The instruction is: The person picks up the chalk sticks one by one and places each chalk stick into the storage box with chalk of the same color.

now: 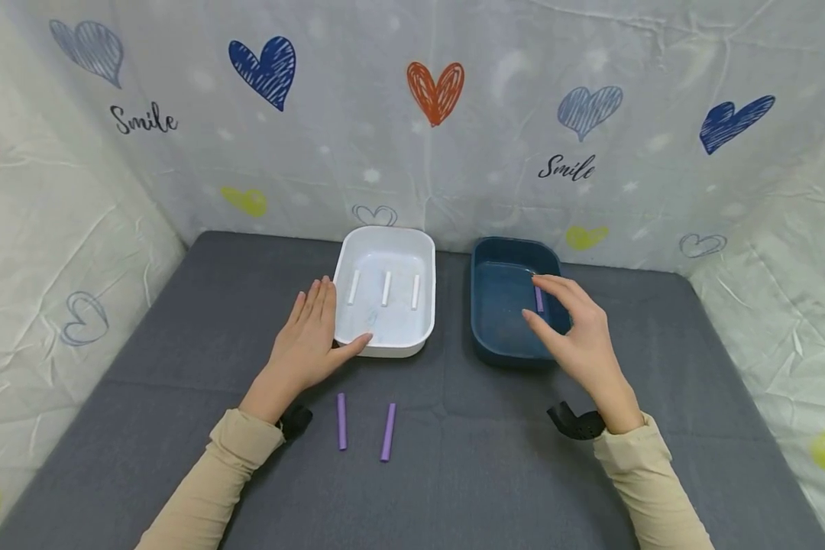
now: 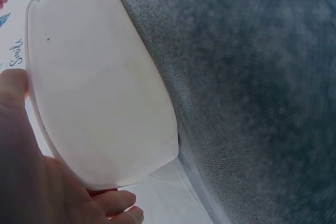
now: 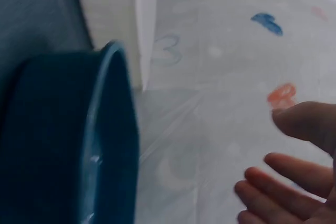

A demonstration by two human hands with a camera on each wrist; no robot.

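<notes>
My left hand point(image 1: 305, 332) rests against the left side of a white tub point(image 1: 383, 351), fingers straight, thumb at its front rim; the left wrist view shows thumb and fingers at the tub's edge point(image 2: 105, 87). Three white chalk-like sticks point(image 1: 386, 289) lie inside, side by side. Over the right side of a dark blue tub point(image 1: 477, 305) is my right hand point(image 1: 584, 336), thumb and fingers spread apart with nothing between them. One purple chalk-like stick point(image 1: 539, 299) is in that tub, partly behind the fingers. In the right wrist view the hand point(image 3: 294, 177) is above the blue rim.
Two purple sticks, one left point(image 1: 341, 422) and one right point(image 1: 388, 432), lie on the grey cloth point(image 1: 454, 489) in front of the white tub. Behind both tubs hangs a white curtain point(image 1: 357, 153) printed with hearts. A narrow gap separates the tubs.
</notes>
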